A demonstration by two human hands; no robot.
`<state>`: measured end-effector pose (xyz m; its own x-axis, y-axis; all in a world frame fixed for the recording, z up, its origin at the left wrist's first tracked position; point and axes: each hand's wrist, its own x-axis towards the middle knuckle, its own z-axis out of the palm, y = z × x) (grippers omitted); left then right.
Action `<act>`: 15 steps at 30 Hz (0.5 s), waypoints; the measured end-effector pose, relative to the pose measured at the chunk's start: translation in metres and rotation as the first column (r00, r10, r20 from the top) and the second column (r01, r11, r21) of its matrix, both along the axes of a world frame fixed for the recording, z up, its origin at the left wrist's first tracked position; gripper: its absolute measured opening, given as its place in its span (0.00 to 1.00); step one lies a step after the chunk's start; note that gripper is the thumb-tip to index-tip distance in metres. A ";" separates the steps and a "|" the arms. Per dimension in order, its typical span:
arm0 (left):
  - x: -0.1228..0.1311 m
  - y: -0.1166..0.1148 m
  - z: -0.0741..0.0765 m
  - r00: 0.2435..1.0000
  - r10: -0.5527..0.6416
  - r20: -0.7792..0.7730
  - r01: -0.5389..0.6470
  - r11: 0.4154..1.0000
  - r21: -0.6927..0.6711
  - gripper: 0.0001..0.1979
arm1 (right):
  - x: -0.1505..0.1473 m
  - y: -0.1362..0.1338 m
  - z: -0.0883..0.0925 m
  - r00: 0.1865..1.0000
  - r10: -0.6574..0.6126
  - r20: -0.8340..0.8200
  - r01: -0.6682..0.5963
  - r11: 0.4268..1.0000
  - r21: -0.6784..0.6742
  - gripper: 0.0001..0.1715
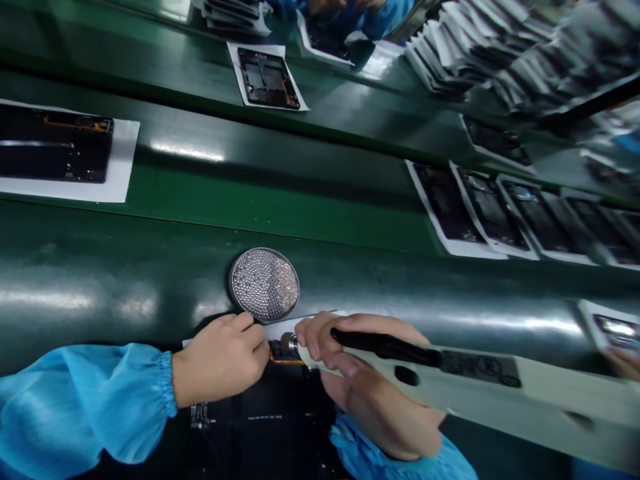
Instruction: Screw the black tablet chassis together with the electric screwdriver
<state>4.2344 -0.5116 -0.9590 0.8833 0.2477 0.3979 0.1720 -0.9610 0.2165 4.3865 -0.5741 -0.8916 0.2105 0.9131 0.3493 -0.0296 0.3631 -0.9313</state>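
In my right hand [363,353] is a long pale electric screwdriver [480,387] with a black lever; its nose points left at the top end of a black tablet-like device [265,420]. An orange flex strip [287,362] shows beside the tip. My left hand [225,360] is closed in a pinch over the device's upper edge; whatever the fingertips hold is hidden. Just above those fingers sits a round perforated screw tray [265,283], with many small screws gathered on its right side. White paper [285,327] shows under the device's top edge.
Another open device [55,147] lies on white paper at the left. Several more devices [445,200] line the green bench [250,193] at right. Stacks of paper-wrapped pieces [470,40] stand at the back. A co-worker's blue sleeves [390,17] show beyond; another hand [623,360] is at far right.
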 end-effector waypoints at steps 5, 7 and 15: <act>-0.003 -0.001 0.002 0.999 -0.035 0.041 0.034 0.999 0.037 0.12 | -0.003 -0.002 0.000 1.000 0.009 -0.012 -0.009 1.000 -0.004 0.17; -0.004 -0.002 0.003 0.998 -0.036 0.051 0.033 0.998 0.055 0.13 | -0.002 -0.004 0.001 1.000 0.008 -0.012 -0.008 1.000 -0.012 0.16; -0.011 -0.009 0.012 0.999 -0.019 -0.036 0.021 0.998 0.056 0.13 | -0.002 -0.006 0.004 1.000 0.006 -0.030 -0.008 0.997 -0.079 0.17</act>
